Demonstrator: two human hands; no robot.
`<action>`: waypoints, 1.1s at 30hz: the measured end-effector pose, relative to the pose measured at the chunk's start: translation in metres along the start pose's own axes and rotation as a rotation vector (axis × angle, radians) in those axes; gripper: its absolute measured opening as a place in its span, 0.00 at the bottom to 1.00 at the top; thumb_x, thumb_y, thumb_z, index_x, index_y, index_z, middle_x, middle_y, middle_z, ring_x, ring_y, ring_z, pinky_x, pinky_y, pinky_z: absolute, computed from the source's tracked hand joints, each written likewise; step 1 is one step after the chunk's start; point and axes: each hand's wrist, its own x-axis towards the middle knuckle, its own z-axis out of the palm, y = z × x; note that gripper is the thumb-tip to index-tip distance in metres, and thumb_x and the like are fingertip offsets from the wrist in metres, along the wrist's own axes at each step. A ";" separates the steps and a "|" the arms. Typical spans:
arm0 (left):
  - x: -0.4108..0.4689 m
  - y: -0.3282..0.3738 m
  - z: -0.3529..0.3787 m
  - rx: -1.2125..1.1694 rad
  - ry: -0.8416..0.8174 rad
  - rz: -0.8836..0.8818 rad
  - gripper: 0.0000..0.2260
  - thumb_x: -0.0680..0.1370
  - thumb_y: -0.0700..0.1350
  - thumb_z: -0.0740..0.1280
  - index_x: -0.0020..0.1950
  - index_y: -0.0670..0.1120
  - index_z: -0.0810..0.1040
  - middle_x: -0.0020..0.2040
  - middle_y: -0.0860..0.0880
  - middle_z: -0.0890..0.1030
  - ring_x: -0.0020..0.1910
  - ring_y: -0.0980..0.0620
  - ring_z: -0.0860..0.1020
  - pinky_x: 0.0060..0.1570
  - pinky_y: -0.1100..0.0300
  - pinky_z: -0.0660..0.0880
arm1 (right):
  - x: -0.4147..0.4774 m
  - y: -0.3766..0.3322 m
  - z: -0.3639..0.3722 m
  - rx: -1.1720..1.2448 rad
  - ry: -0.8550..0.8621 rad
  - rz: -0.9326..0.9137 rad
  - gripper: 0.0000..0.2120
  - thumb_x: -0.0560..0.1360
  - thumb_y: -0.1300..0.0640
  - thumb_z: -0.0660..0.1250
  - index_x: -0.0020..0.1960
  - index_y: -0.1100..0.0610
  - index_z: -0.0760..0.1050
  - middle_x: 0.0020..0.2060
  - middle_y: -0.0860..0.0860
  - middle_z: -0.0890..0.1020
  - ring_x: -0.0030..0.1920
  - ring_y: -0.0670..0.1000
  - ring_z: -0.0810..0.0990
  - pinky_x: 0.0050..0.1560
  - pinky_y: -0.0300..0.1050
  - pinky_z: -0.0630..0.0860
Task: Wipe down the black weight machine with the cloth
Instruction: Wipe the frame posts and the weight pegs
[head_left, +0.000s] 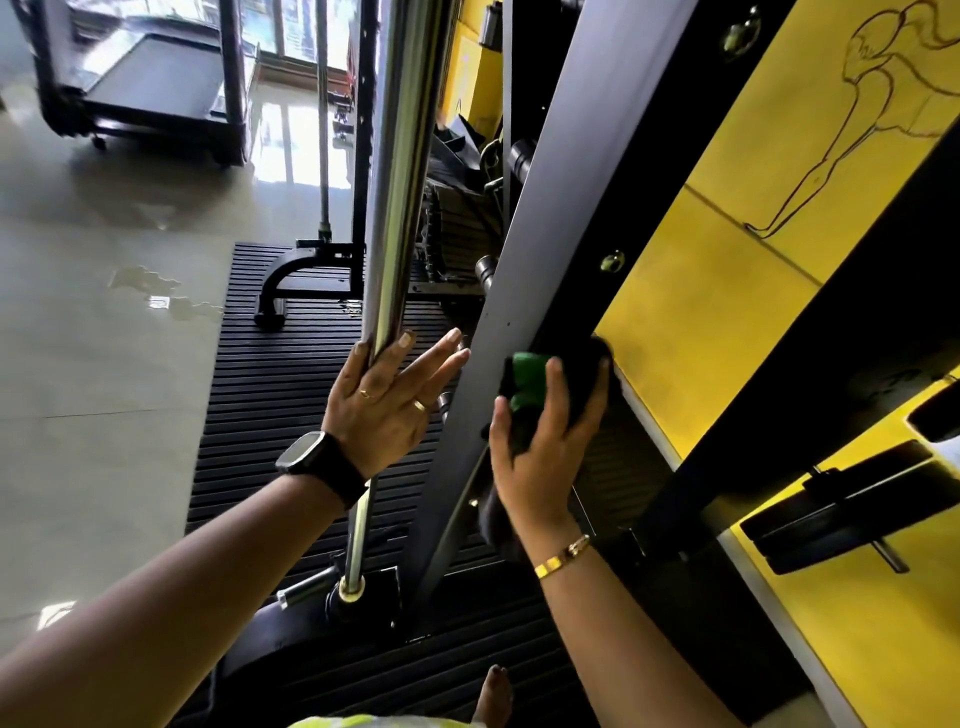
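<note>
Pretty clearly a gym. A black weight machine (545, 208) with a chrome pole (400, 182) stood on a ribbed rubber mat (291, 374), and a treadmill (156, 83) sat further back on the glossy tiled floor (78, 322). The yellow wall (701, 322) had a line drawing of a stretching figure (878, 88), with what looked like weight plates (831, 519) racked low down.

No writing can be read anywhere (the yellow wall (727, 291) bears only a line drawing).
</note>
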 end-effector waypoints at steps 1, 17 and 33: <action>-0.004 0.001 0.001 0.015 0.000 0.004 0.23 0.79 0.46 0.57 0.75 0.53 0.65 0.79 0.56 0.55 0.79 0.48 0.45 0.77 0.48 0.47 | 0.012 0.000 -0.002 0.009 0.046 -0.003 0.27 0.80 0.44 0.59 0.75 0.43 0.53 0.73 0.58 0.55 0.74 0.51 0.55 0.70 0.43 0.64; -0.051 0.018 0.001 -0.123 -0.100 -0.115 0.35 0.73 0.46 0.60 0.80 0.51 0.53 0.80 0.51 0.45 0.79 0.48 0.42 0.77 0.51 0.47 | -0.078 0.013 0.018 -0.230 -0.187 0.049 0.22 0.82 0.42 0.52 0.72 0.50 0.56 0.69 0.63 0.59 0.61 0.71 0.71 0.44 0.65 0.80; -0.045 0.029 0.003 -0.192 -0.013 -0.238 0.37 0.69 0.40 0.60 0.77 0.38 0.50 0.70 0.35 0.50 0.66 0.36 0.57 0.69 0.46 0.59 | 0.010 0.018 0.006 -0.095 0.004 -0.304 0.29 0.78 0.42 0.51 0.78 0.45 0.53 0.78 0.51 0.47 0.68 0.60 0.63 0.57 0.63 0.72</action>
